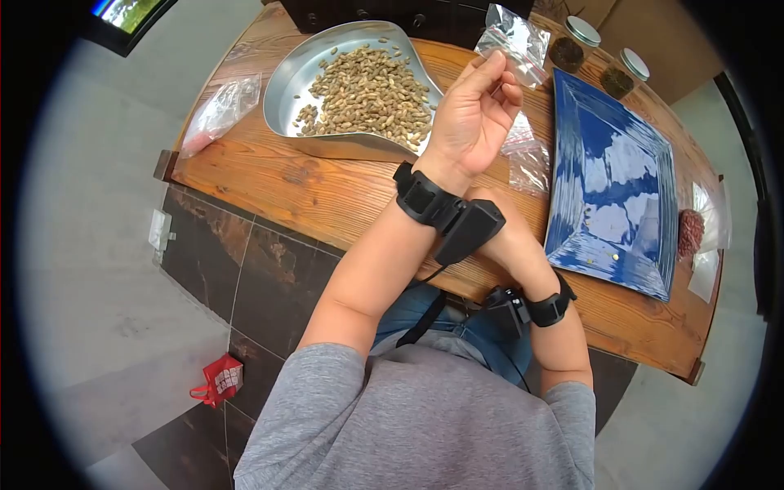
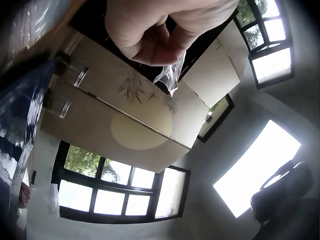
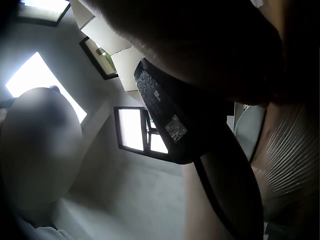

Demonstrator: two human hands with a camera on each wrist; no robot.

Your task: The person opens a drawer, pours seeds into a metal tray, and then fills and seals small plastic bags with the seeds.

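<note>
Thumb and fingertips of my left hand pinch a small clear zip bag, raised over the back of the table. In the left wrist view the bag pokes out beneath the curled fingers. My right hand lies under the left wrist, its fingers hidden by the left arm and camera mount. The right wrist view gives only its dark outline close up. Left of the hands is a curved metal pan heaped with brownish oval pods. More clear zip bags lie just right of the left hand.
A large blue square plate with a few tiny yellow bits takes up the right side. Two lidded jars stand behind it, and a bag of dark red pieces lies beyond. Far left is a clear bag with something pink.
</note>
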